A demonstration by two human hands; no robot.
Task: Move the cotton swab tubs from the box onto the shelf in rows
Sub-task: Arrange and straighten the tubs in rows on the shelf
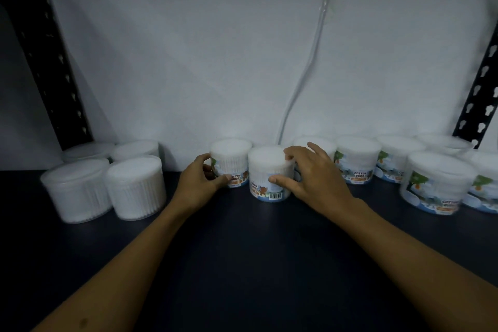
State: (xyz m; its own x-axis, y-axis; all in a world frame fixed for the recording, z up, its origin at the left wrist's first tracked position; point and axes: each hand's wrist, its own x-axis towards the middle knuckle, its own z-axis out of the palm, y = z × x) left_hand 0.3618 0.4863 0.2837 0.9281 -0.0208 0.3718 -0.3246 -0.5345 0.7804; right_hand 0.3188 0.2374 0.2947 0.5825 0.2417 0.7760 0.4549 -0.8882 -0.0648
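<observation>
Both bare forearms reaching forward and converging. Left hand (200, 178) curling, thumb stretching rightward, fingers wrapping out of sight. Right hand (310, 172) gripping, thumb pressing low, fingers arching over, little finger lifting free.

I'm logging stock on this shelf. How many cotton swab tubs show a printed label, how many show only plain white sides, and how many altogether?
Tubs with a printed label showing: 8, among them the ones held by the left hand and the right hand
Tubs with plain sides showing: 4, grouped at the left
Total: 12, as far as the blurred right edge lets me tell
</observation>
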